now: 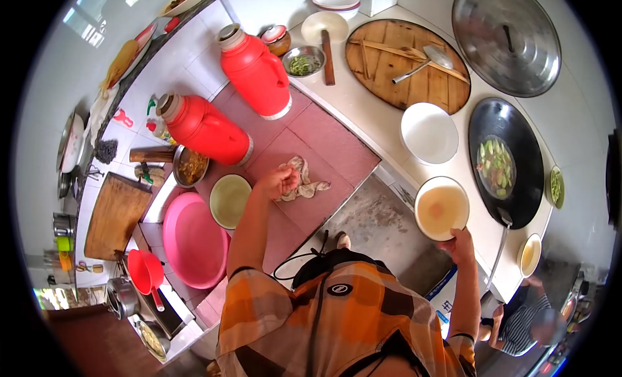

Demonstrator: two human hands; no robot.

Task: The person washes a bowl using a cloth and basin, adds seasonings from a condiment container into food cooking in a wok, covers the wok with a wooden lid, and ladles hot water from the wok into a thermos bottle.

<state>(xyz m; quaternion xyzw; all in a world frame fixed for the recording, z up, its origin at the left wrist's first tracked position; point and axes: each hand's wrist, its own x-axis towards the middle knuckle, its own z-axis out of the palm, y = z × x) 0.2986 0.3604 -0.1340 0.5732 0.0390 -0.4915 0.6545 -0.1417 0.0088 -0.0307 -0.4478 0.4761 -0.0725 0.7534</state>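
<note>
My right hand [459, 246] grips the near rim of a bowl [442, 208] holding cloudy, pale brown liquid, at the edge of the white counter. On the red tiles to the left, my left hand [282, 181] has its fingers curled on a crumpled, patterned cloth [306, 182]. A pale green enamel bowl [230, 202] stands beside my left forearm. Behind the liquid-filled bowl is a white bowl [429, 133]. To its right, a black wok [506, 117] contains chopped green vegetables in liquid [496, 166], with a long-handled ladle [500, 250] leaning over its edge.
Two red thermos flasks [254, 72] [206, 129] and a pink basin [194, 239] stand on the left. A round wooden lid [408, 62] bears a spoon [421, 64]. A metal lid [507, 40] leans against the wall. Another person [526, 328] sits at lower right.
</note>
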